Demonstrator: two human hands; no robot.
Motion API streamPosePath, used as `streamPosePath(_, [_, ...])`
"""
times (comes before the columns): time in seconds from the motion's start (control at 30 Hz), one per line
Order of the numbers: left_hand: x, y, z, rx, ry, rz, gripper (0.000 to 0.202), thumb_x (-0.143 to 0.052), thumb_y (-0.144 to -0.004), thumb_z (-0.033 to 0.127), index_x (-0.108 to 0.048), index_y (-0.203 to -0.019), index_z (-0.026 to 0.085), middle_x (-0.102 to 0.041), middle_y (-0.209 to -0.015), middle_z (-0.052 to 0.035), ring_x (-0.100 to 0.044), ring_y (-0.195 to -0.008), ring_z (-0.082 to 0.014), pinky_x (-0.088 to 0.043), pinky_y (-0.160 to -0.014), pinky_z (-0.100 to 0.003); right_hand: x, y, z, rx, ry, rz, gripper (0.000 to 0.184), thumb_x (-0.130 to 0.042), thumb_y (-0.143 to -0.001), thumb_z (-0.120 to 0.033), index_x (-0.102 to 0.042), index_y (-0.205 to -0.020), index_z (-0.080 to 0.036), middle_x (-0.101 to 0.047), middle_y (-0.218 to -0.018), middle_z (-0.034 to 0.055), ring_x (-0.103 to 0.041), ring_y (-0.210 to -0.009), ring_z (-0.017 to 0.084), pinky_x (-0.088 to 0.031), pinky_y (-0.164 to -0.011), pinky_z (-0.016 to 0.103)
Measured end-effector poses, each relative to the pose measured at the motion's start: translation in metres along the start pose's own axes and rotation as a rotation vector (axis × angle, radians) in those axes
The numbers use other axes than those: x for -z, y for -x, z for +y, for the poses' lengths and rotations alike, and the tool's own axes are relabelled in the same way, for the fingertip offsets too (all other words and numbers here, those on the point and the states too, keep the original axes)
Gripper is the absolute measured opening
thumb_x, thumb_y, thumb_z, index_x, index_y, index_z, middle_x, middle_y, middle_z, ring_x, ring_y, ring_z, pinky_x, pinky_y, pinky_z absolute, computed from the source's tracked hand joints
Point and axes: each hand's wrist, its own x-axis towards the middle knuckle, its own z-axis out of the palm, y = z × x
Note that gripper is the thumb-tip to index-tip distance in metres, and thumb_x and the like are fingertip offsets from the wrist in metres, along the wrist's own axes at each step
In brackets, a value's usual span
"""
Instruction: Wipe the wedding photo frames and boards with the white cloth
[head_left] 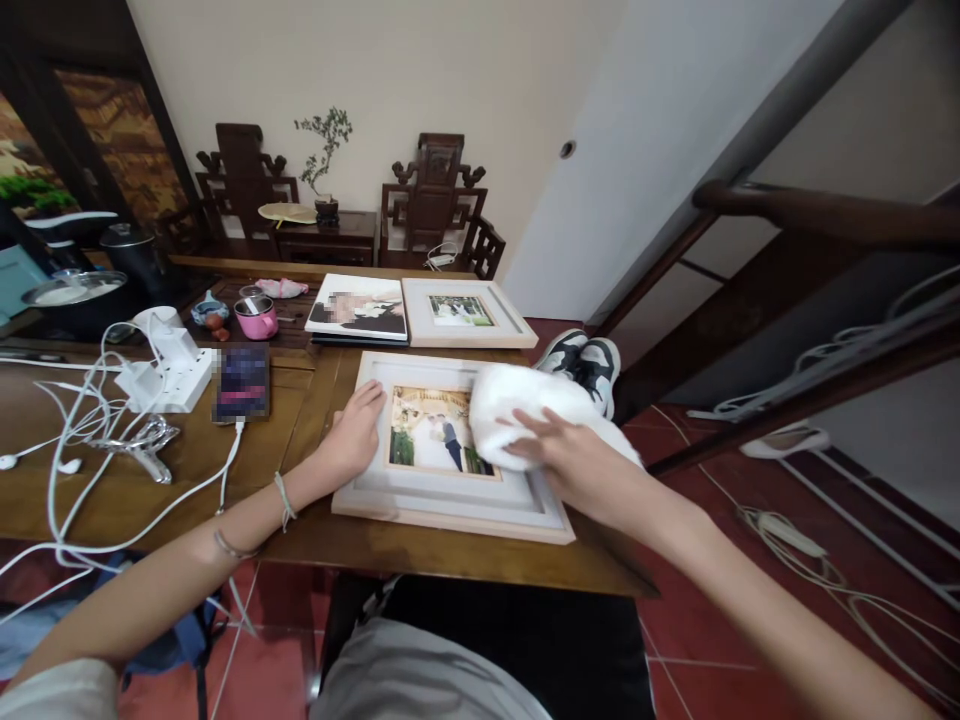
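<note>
Close to the near right corner of the wooden table point(300, 395), a pale framed photo point(431, 435) lies flat, face up, which leaves its whole front reachable from above. The left hand point(358, 430) rests on the frame's left side, fingers narrow and nearly together over the rim, presumably so the frame will not slide; whether the thumb pinches it I cannot tell. The right hand point(562, 450) has its fingers spread wide on a bunched white cloth point(510, 400), seemingly to bear on it evenly. That cloth covers the photo's right end and spills past the frame's right side.

Just beyond, toward the table's far right corner, lie a 2nd framed photo point(465, 310) and, beside it, a large print point(356, 305) on a dark base, probably set there to leave working room at the near edge. Farther left, a phone point(241, 385) sits beside a power strip point(176, 375), likely kept close by its white cable point(229, 455). A pink cup point(256, 318) stands behind. Past the table's right edge, 2 shoes point(581, 365) are on the floor.
</note>
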Motion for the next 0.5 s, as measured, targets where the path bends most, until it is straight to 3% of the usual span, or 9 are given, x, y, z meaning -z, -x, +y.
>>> streamPosePath(0.13, [0.003,0.001,0.005,0.020,0.007,-0.007,0.060,-0.036,-0.074,-0.004,-0.053,-0.129,0.014,-0.045,-0.144,-0.0155,-0.032,-0.141,-0.0260,-0.027,-0.113,-0.056,0.005,0.052,-0.033,-0.011,-0.130,-0.067,0.061,-0.041,-0.068,0.001,-0.070,-0.115,-0.026,-0.056,-0.137,0.0090,-0.054,-0.124,0.028,-0.049,-0.095,0.043])
streamPosePath(0.23, [0.008,0.002,0.009,0.033,-0.002,-0.044,0.060,-0.037,-0.074,-0.005,-0.052,-0.130,0.014,-0.043,-0.145,-0.0155,-0.032,-0.141,-0.0275,-0.028,-0.113,-0.058,0.009,0.054,-0.042,-0.031,-0.138,-0.111,0.062,-0.041,-0.071,0.000,-0.066,-0.121,-0.027,-0.058,-0.135,0.0100,-0.059,-0.117,0.027,-0.051,-0.091,0.040])
streamPosePath(0.3, [0.010,0.002,0.010,0.034,-0.013,-0.071,0.061,-0.037,-0.075,-0.004,-0.052,-0.131,0.014,-0.042,-0.146,-0.0159,-0.030,-0.141,-0.0292,-0.029,-0.111,-0.060,0.008,0.033,-0.037,-0.064,-0.118,-0.116,0.064,-0.040,-0.071,0.001,-0.064,-0.125,-0.024,-0.061,-0.131,0.0124,-0.062,-0.113,0.028,-0.050,-0.091,0.039])
streamPosePath(0.4, [0.013,0.002,0.010,0.026,-0.029,-0.101,0.061,-0.037,-0.075,-0.004,-0.051,-0.132,0.015,-0.040,-0.147,-0.0166,-0.029,-0.141,-0.0308,-0.032,-0.109,-0.062,-0.003,-0.017,-0.017,-0.145,-0.042,0.020,0.063,-0.039,-0.072,0.002,-0.060,-0.129,-0.015,-0.059,-0.131,0.0163,-0.060,-0.115,0.030,-0.046,-0.096,0.043])
streamPosePath(0.5, [0.014,0.002,0.011,0.020,-0.043,-0.118,0.061,-0.037,-0.075,-0.004,-0.050,-0.132,0.014,-0.040,-0.146,-0.0175,-0.029,-0.141,-0.0308,-0.034,-0.108,-0.061,-0.018,-0.064,0.007,-0.176,0.096,0.173,0.058,-0.042,-0.074,0.000,-0.057,-0.129,-0.008,-0.050,-0.141,0.0182,-0.042,-0.131,0.036,-0.035,-0.105,0.051])
